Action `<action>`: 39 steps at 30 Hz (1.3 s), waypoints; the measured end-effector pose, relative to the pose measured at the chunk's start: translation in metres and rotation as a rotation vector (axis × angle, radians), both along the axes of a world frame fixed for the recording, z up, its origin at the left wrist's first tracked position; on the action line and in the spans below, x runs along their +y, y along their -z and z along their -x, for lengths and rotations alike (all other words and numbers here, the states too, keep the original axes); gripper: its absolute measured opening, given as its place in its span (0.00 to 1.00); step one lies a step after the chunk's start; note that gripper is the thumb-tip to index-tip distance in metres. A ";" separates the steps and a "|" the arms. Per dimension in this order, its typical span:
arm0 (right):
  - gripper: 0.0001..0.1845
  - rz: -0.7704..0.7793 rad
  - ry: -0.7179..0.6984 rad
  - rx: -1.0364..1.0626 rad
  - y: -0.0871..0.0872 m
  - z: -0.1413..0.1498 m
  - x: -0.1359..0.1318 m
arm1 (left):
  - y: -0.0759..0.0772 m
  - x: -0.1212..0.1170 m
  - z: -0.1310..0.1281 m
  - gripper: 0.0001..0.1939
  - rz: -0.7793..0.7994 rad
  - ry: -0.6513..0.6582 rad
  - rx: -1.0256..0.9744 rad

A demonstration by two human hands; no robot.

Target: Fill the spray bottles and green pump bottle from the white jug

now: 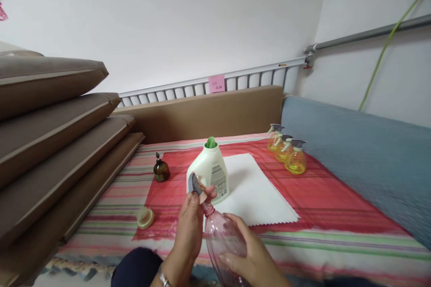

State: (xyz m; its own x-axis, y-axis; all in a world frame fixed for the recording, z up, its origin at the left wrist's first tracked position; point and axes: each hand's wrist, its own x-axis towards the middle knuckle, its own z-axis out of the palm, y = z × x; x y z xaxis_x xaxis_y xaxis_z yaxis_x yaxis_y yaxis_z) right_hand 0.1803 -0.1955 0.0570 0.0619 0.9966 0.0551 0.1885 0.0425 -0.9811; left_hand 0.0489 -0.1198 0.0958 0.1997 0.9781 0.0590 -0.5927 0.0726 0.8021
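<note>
Close in front of me, my right hand (244, 249) is wrapped round the body of a clear pink spray bottle (224, 233), which leans with its neck up and to the left. The fingers of my left hand (190, 219) grip its grey and pale spray head (195, 187), right at the neck. Whether the head is fully seated on the neck I cannot tell. Just behind my hands stands a large white detergent jug (210, 168), partly covered by them, with a green spout (211, 142) in its uncapped mouth. A pale translucent cap (144, 217) lies to the left.
Several spray bottles (295, 161) with yellow liquid stand in a row at the right. A dark brown pump bottle (161, 170) is at the left. A white sheet (269, 197) lies on the red cloth (323, 188). Brown cushions (60, 152) are stacked left; a radiator (175, 93) runs behind.
</note>
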 end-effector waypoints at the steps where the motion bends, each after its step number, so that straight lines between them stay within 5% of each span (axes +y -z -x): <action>1: 0.38 -0.002 0.004 -0.009 -0.001 0.000 0.001 | 0.002 -0.001 -0.001 0.24 0.005 0.002 0.002; 16: 0.37 0.001 0.070 -0.024 -0.006 -0.001 0.001 | 0.017 -0.009 -0.002 0.20 0.000 0.073 0.037; 26: 0.37 0.175 -0.058 0.465 -0.016 -0.004 -0.008 | 0.012 0.001 0.010 0.16 -0.019 0.238 0.084; 39: 0.38 0.095 -0.066 0.239 -0.025 -0.010 -0.010 | -0.006 0.010 0.028 0.17 -0.190 0.221 0.444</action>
